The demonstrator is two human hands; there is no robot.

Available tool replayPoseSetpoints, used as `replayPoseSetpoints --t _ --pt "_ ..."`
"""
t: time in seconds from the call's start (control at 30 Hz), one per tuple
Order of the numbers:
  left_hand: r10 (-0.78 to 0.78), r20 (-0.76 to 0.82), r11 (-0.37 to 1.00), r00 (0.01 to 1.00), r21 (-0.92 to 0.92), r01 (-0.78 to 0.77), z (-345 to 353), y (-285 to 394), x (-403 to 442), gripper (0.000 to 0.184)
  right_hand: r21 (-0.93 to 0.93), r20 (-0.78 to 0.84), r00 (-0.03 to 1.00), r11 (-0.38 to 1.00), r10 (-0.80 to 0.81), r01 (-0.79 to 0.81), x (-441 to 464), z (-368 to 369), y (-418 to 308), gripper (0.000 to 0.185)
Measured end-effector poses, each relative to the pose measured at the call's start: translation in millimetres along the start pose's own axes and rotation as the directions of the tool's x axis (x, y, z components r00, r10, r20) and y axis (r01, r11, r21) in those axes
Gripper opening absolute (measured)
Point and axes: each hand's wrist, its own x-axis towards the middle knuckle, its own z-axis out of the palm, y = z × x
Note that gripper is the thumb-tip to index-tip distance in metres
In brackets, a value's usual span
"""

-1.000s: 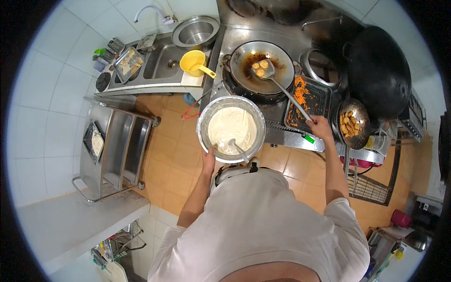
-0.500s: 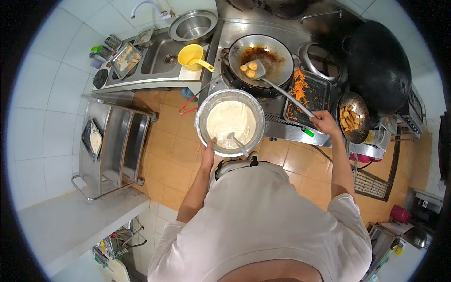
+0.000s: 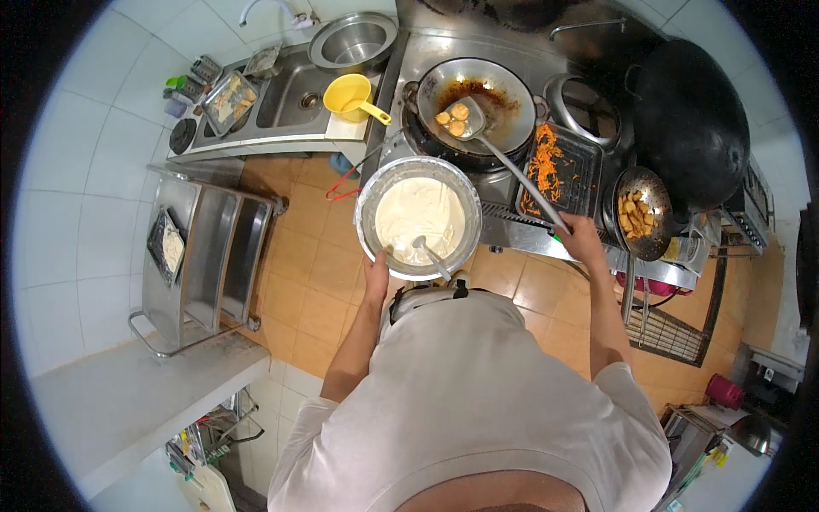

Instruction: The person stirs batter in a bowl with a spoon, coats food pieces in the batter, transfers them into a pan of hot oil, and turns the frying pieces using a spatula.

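Note:
My left hand (image 3: 376, 275) is closed on the near-left rim of a large metal bowl (image 3: 365, 209). Pale, thick batter (image 3: 418, 205) lies in the bowl, and a ladle or big spoon (image 3: 433, 258) leans on its near rim. In my right hand (image 3: 583, 239) is the end of a long-handled wok spatula (image 3: 520, 175). Its blade is inside a wok (image 3: 514, 87) on the stove, carrying a few round golden fried pieces (image 3: 459, 112). Browned residue coats the wok's inside; whether there is oil in it I cannot tell.
Right of the wok lies a tray (image 3: 584, 175) with shredded carrot (image 3: 546, 162). Beyond it are a perforated strainer (image 3: 659, 183) of fried chunks and a big black wok (image 3: 691, 119). A yellow dipper (image 3: 348, 96) rests beside the sink (image 3: 286, 101). A steel trolley (image 3: 205, 256) stands left.
My right hand has shifted slightly left and toward my body with the spatula. The pieces on the blade sit a little farther up in view. My left hand keeps its place at the bowl.

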Motion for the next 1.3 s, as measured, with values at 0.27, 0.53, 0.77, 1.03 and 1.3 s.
replayPoseSetpoints --t 0.27,0.53,0.77,1.03,1.3 --pt "0.034 -0.008 0.998 0.999 0.049 -0.034 -1 -2 1 0.045 -0.066 -0.128 0.99 0.997 -0.05 0.042 -30 27 -17 0.033" --pt "0.054 -0.036 0.998 0.998 0.033 -0.053 1 1 0 0.044 -0.1 -0.148 0.987 0.993 -0.07 0.055 -39 41 -9 0.032" --pt "0.037 -0.047 0.999 0.998 0.034 -0.035 2 1 0 0.042 -0.143 -0.142 0.986 0.988 -0.086 0.065 -43 48 -4 0.033" --pt "-0.044 -0.008 0.999 0.999 0.032 0.044 -1 0 2 0.049 -0.115 -0.154 0.987 0.993 -0.047 0.03 -48 50 -1 0.034" --pt "-0.007 -0.028 0.999 1.0 0.036 0.008 2 4 -1 0.048 -0.142 -0.178 0.977 0.985 -0.119 0.094 -45 53 5 0.036"
